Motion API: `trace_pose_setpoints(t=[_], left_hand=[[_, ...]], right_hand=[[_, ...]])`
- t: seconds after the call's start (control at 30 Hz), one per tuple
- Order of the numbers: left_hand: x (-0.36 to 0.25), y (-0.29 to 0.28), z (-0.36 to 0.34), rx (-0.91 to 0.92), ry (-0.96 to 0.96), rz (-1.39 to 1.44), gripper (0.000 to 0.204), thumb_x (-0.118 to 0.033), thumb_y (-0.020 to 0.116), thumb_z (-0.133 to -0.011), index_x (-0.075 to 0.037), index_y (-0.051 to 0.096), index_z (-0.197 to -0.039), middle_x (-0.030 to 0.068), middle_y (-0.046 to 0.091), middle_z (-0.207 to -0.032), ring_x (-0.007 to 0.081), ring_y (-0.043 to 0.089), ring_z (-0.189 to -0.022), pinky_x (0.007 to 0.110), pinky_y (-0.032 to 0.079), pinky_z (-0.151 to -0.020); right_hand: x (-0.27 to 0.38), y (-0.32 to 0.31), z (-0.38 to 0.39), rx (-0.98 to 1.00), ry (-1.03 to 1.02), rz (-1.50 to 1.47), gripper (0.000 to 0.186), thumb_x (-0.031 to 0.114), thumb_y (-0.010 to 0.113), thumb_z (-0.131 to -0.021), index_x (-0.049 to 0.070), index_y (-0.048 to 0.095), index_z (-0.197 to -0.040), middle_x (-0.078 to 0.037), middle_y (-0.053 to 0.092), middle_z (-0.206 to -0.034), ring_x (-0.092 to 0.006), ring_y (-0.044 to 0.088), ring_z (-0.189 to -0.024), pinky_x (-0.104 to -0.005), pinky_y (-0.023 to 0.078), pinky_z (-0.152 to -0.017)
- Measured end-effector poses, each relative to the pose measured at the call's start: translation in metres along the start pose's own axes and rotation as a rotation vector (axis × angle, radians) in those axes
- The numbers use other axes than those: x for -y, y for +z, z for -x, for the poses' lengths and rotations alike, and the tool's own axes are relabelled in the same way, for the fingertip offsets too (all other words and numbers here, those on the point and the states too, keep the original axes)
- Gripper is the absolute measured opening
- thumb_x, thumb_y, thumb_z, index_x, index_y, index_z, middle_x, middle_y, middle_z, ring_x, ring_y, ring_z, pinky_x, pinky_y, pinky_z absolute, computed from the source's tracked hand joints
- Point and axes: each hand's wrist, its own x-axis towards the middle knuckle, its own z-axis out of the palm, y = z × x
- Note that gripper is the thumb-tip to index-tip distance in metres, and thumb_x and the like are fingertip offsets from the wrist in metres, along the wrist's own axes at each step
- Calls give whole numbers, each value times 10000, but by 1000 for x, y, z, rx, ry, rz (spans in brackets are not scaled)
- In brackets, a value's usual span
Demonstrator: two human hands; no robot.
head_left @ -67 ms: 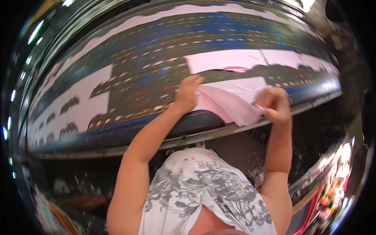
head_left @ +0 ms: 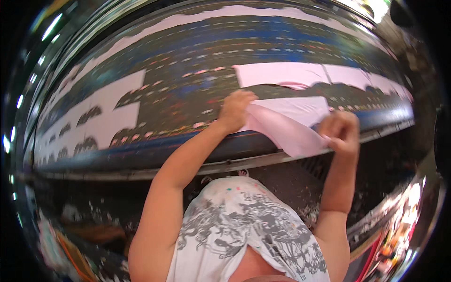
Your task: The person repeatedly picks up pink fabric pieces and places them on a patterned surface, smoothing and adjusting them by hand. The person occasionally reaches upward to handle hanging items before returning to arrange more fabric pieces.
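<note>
A pale pink fabric piece (head_left: 298,136) lies partly on the long dark table (head_left: 174,110), with its near part lifted and folded loosely between my two hands. My left hand (head_left: 237,110) is closed on the piece's left edge, over the table. At the piece's near right corner, my right hand (head_left: 339,131) pinches the cloth between thumb and fingers, close to the table's near edge. The right fingers are a little blurred. Just beyond, another pink fabric piece (head_left: 282,73) lies flat, its near edge curved and slightly raised.
More pink pieces (head_left: 345,75) run on to the right. To the left lie several pale pieces (head_left: 112,94) with scalloped cut-outs. A pink strip (head_left: 188,19) follows the far side. Colour specks dot the tabletop in rows, and a metal rail (head_left: 235,164) borders its near side.
The view has shifted slightly, so the table, cloth and hands all appear a little further right. Both hands keep their hold on the fabric piece.
</note>
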Motion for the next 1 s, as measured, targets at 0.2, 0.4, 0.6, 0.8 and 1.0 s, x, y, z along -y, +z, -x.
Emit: trace_pose_setpoints(t=[0.2, 0.4, 0.6, 0.8, 1.0], left_hand=[[10, -100, 41, 244, -230, 286, 163, -191, 809, -954, -41, 813, -1019, 165, 817, -973, 378, 779, -926, 461, 605, -829], [42, -253, 165, 110, -346, 256, 126, -82, 792, -950, -25, 828, -1055, 158, 817, -1027, 289, 787, -967, 398, 597, -903], [57, -369, 261, -109, -730, 334, 119, -73, 809, -985, 0, 826, -1077, 55, 803, -986, 122, 723, -931, 276, 560, -870], [107, -396, 294, -357, -843, 472, 135, -109, 798, -1033, 12, 815, -1090, 19, 782, -962, 86, 696, -895, 249, 546, -826], [180, -355, 233, -337, -964, 339, 192, -169, 805, -1015, 6, 826, -1091, 42, 795, -945, 104, 695, -837, 267, 546, -764]], right_hand=[[38, 16, -1, 130, -206, -320, 338, 46, 972, -769, 58, 637, -818, -88, 680, -702, -175, 631, -548, -294, 500, -498], [21, 65, 18, 76, -64, -156, 336, 129, 945, -783, -14, 739, -1007, -103, 685, -747, -187, 629, -597, -306, 500, -524], [-3, 124, 27, 152, 312, 256, 260, 149, 868, -763, -46, 783, -913, -88, 691, -797, -191, 629, -767, -332, 458, -695], [-63, 157, 1, 157, 413, 92, 140, 95, 824, -906, 1, 722, -916, -49, 705, -944, -134, 641, -855, -288, 503, -763], [-138, 149, -50, -146, 485, -206, 233, 41, 732, -1024, -4, 771, -1249, -3, 719, -1005, -89, 673, -904, -258, 539, -823]])
